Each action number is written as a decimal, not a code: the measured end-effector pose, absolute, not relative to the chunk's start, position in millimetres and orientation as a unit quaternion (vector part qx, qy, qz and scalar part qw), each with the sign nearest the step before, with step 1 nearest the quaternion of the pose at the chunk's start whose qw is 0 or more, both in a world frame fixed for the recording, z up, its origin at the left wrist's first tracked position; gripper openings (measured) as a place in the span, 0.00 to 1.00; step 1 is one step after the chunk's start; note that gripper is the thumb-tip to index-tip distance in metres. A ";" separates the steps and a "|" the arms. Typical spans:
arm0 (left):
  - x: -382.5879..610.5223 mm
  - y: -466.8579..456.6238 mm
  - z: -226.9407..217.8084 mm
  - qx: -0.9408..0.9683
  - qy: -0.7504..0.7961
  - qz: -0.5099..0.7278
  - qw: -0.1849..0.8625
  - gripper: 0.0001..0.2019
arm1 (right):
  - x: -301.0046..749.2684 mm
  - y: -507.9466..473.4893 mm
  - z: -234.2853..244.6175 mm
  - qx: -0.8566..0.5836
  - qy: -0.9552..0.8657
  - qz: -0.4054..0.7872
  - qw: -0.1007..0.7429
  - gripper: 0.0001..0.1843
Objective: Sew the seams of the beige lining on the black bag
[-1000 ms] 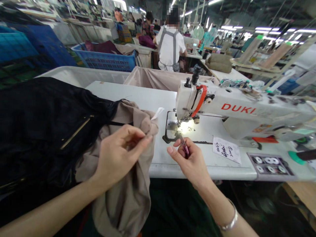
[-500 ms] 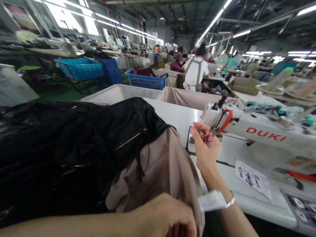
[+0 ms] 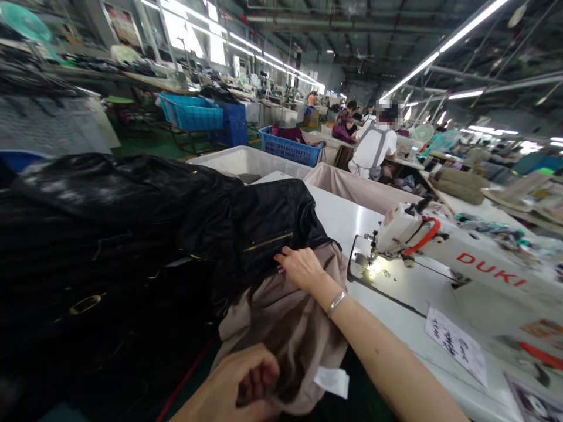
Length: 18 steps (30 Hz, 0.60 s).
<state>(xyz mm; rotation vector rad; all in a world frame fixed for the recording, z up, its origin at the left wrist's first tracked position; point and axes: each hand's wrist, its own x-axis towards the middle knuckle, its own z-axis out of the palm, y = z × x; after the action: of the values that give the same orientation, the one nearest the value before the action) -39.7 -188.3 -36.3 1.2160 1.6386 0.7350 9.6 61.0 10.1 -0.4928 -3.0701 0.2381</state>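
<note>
A black leather-look jacket [image 3: 264, 217] with a gold zipper [image 3: 268, 241] lies in front of me, on top of more black pieces. Its beige lining [image 3: 281, 316] hangs out toward me, and a white label [image 3: 332, 382] shows at the lower edge. My right hand [image 3: 301, 266] is closed at the seam just below the zipper, fingertips on the black material. Low in the view, my left hand [image 3: 246, 381] has curled fingers at the lining's edge; its thumb is blurred. Right of the cloth stands a white sewing machine [image 3: 396, 231] with its needle area lit.
A paper note [image 3: 457, 346] lies on the machine table [image 3: 387, 316]. Beyond the table are a white bin [image 3: 246, 155], a beige cloth-lined bin [image 3: 352, 184] and a blue basket [image 3: 290, 146]. A person in white [image 3: 373, 149] sits farther back.
My right hand has moved left from beside the machine's needle area to the black jacket. The lining and label have shifted left and down, away from the machine; my left hand moved left too.
</note>
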 end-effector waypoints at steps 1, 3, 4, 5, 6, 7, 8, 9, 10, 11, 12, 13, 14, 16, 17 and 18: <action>-50.2 -196.0 -51.0 0.458 0.712 0.328 0.420 0.15 | 10.4 61.6 11.6 -0.163 -0.984 0.066 0.009 0.18; -67.7 -210.4 -85.1 0.394 0.786 0.375 0.295 0.24 | 12.3 61.6 18.0 -0.179 -0.983 0.048 0.017 0.18; -73.2 -216.5 -102.1 0.353 0.810 0.402 0.242 0.28 | 12.5 60.5 23.2 -0.188 -0.981 0.040 0.026 0.17; -75.9 -221.1 -117.2 0.316 0.823 0.420 0.216 0.30 | 11.8 58.7 29.7 -0.196 -0.979 0.034 0.039 0.16; -76.0 -223.8 -129.6 0.294 0.828 0.431 0.206 0.31 | 10.4 56.1 37.7 -0.204 -0.977 0.029 0.055 0.15; -73.9 -224.1 -138.3 0.281 0.827 0.441 0.207 0.32 | 8.4 53.0 47.0 -0.212 -0.974 0.026 0.076 0.14; -70.3 -222.0 -143.0 0.282 0.819 0.448 0.219 0.31 | 6.0 49.5 57.5 -0.219 -0.970 0.023 0.098 0.14; -66.1 -217.7 -143.6 0.293 0.807 0.456 0.236 0.30 | 3.8 46.0 69.0 -0.227 -0.966 0.022 0.123 0.14; -62.0 -211.6 -140.5 0.311 0.790 0.465 0.252 0.29 | 2.1 42.7 81.1 -0.236 -0.960 0.020 0.148 0.14; -58.9 -204.8 -133.8 0.332 0.771 0.472 0.269 0.26 | 1.2 39.9 93.2 -0.244 -0.955 0.015 0.170 0.14; -57.0 -198.0 -124.0 0.353 0.754 0.476 0.283 0.23 | 1.3 37.7 104.8 -0.253 -0.948 0.010 0.195 0.14; -56.4 -192.4 -111.4 0.373 0.739 0.479 0.293 0.21 | 2.6 36.3 115.4 -0.262 -0.939 0.018 0.224 0.14; -56.9 -188.9 -96.5 0.388 0.726 0.483 0.300 0.20 | 5.0 35.8 124.5 -0.273 -0.924 0.053 0.262 0.13; -58.6 -189.6 -62.4 0.412 0.702 0.501 0.294 0.19 | 12.2 37.6 137.1 -0.291 -0.874 0.185 0.343 0.08; -58.7 -193.9 -44.5 0.427 0.688 0.515 0.282 0.21 | 16.5 39.7 140.8 -0.295 -0.841 0.259 0.372 0.05; -57.6 -200.5 -27.3 0.451 0.675 0.526 0.255 0.22 | 21.0 42.5 143.2 -0.296 -0.810 0.324 0.389 0.02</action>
<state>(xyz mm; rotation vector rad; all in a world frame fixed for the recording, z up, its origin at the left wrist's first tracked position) -57.6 -200.5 -27.3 1.2241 1.8321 1.4269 21.0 42.5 143.2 -0.7514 -2.0598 0.8235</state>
